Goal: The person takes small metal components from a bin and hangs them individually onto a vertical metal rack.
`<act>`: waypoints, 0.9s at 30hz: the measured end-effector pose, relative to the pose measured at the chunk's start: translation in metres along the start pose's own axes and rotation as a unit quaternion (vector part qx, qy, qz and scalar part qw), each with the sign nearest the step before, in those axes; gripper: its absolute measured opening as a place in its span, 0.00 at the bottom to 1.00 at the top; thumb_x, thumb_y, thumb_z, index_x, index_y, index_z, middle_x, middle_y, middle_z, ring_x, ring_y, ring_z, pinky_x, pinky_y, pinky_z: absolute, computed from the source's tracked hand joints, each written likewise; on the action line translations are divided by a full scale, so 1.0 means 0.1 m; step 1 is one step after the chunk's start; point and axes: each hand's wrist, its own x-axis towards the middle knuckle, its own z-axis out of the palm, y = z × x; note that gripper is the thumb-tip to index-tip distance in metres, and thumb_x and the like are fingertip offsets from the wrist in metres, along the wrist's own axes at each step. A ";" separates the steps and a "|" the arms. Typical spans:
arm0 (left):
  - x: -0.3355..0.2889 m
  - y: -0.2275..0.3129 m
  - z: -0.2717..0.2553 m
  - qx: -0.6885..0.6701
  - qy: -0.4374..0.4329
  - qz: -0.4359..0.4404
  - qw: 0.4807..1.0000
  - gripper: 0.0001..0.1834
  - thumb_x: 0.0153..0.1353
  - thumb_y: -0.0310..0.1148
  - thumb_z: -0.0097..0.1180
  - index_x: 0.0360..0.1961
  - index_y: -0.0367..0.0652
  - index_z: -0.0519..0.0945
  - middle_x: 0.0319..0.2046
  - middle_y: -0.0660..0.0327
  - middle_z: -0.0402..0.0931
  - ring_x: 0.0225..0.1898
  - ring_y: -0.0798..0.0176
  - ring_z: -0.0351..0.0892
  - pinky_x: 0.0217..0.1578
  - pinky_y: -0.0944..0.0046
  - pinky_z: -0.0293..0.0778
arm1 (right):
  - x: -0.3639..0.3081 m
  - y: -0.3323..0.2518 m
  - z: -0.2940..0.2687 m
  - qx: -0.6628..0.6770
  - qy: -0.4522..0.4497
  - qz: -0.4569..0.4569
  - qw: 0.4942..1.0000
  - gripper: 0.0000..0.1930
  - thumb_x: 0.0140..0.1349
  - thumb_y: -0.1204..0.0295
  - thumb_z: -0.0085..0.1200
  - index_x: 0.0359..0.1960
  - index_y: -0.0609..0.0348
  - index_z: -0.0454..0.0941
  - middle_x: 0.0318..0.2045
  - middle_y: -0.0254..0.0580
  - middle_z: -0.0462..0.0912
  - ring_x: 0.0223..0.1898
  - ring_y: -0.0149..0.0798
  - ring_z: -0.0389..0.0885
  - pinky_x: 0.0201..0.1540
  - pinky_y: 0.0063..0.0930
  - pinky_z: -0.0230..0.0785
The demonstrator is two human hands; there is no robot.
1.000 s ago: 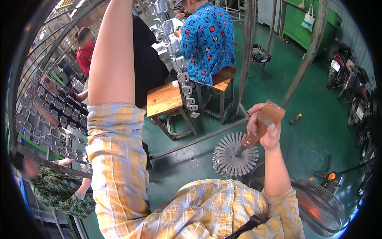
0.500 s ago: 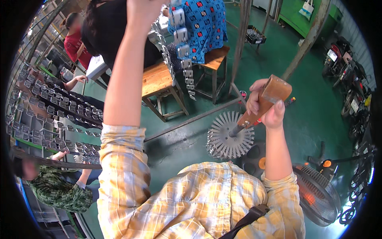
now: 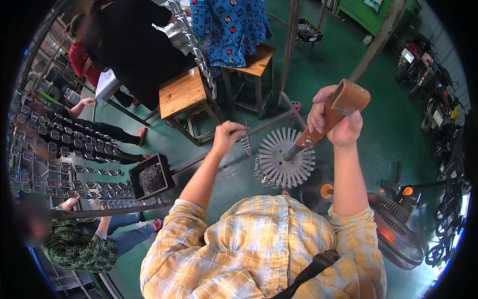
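Observation:
My right hand (image 3: 334, 119) is wrapped round a broad brown handle (image 3: 341, 107), its upper end toward the right. A rod joins the handle to a round metal disc (image 3: 286, 157) with slots cut all round its rim. Left of the disc, my left hand (image 3: 229, 135) is closed in a pinch on the top of a strand of small metal parts (image 3: 245, 143), which hangs from the fingertips. More shiny small parts (image 3: 264, 174) cluster along the disc's lower left edge. The exact kind of these parts is too small to tell.
Metal clips hang in a chain (image 3: 199, 57) beside two wooden stools (image 3: 184, 92). Racks of clips (image 3: 64, 134) and a black tray (image 3: 167, 172) stand left. Several people work nearby. A fan (image 3: 398, 231), a slanting post (image 3: 376, 45) and motorbikes (image 3: 423, 84) are right.
My left hand has come down from high up by the hanging chains to beside the disc, with a strand in its fingers. The right hand still holds the handle, slightly shifted.

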 end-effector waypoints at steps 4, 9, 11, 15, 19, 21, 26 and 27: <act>-0.38 -0.14 0.19 -0.001 -0.024 -0.042 0.999 0.07 0.39 0.21 0.61 0.24 0.42 0.80 0.22 0.60 0.76 0.26 0.65 0.75 0.27 0.69 0.70 | 0.00 0.00 0.00 -0.001 0.001 0.003 1.000 0.38 0.44 0.40 0.48 0.37 0.72 0.65 0.13 0.37 0.67 0.13 0.27 0.63 0.17 0.20 0.61; -0.59 -0.16 0.28 0.025 -0.089 -0.015 0.996 0.06 0.40 0.26 0.60 0.23 0.44 0.80 0.24 0.63 0.78 0.27 0.62 0.74 0.30 0.66 0.71 | 0.01 0.00 -0.01 0.004 -0.004 0.005 1.000 0.38 0.44 0.40 0.48 0.37 0.71 0.65 0.13 0.38 0.67 0.13 0.27 0.64 0.17 0.21 0.61; -0.65 -0.22 0.32 0.030 -0.093 -0.021 0.995 0.06 0.40 0.26 0.60 0.24 0.45 0.80 0.24 0.63 0.78 0.28 0.62 0.74 0.30 0.66 0.71 | 0.01 0.00 -0.01 0.005 -0.007 0.007 1.000 0.38 0.44 0.40 0.47 0.37 0.71 0.65 0.13 0.38 0.67 0.13 0.27 0.64 0.17 0.21 0.61; -0.67 -0.23 0.35 0.044 -0.110 -0.014 0.993 0.06 0.41 0.26 0.60 0.24 0.46 0.80 0.24 0.63 0.78 0.27 0.62 0.74 0.30 0.65 0.71 | 0.02 0.00 -0.01 0.001 -0.010 0.000 1.000 0.39 0.44 0.40 0.47 0.37 0.72 0.65 0.13 0.37 0.67 0.13 0.27 0.65 0.18 0.21 0.62; -0.67 -0.24 0.37 0.050 -0.120 -0.020 0.991 0.06 0.40 0.26 0.60 0.24 0.46 0.80 0.23 0.63 0.77 0.27 0.62 0.74 0.30 0.65 0.71 | 0.02 -0.02 0.01 0.002 -0.013 0.002 1.000 0.39 0.44 0.40 0.47 0.37 0.72 0.65 0.13 0.37 0.67 0.13 0.27 0.65 0.18 0.21 0.62; -0.67 -0.23 0.37 0.047 -0.120 -0.015 0.992 0.06 0.40 0.26 0.60 0.24 0.46 0.80 0.23 0.63 0.77 0.27 0.62 0.74 0.30 0.65 0.71 | 0.01 -0.02 0.02 -0.002 -0.008 0.003 1.000 0.39 0.44 0.40 0.47 0.37 0.72 0.65 0.13 0.37 0.67 0.13 0.27 0.65 0.18 0.21 0.63; -0.66 -0.23 0.40 0.056 -0.124 -0.006 0.991 0.06 0.40 0.26 0.60 0.24 0.46 0.80 0.22 0.62 0.77 0.27 0.60 0.74 0.30 0.64 0.71 | 0.01 -0.01 0.04 0.005 -0.013 0.002 1.000 0.39 0.44 0.40 0.48 0.37 0.73 0.66 0.13 0.38 0.68 0.13 0.27 0.66 0.18 0.21 0.63; -0.66 -0.23 0.41 0.058 -0.128 -0.005 0.990 0.06 0.40 0.27 0.60 0.24 0.46 0.80 0.22 0.62 0.77 0.27 0.60 0.74 0.30 0.64 0.71 | 0.01 -0.01 0.04 0.009 -0.015 0.005 1.000 0.39 0.43 0.40 0.48 0.37 0.73 0.66 0.13 0.38 0.68 0.13 0.27 0.66 0.19 0.21 0.64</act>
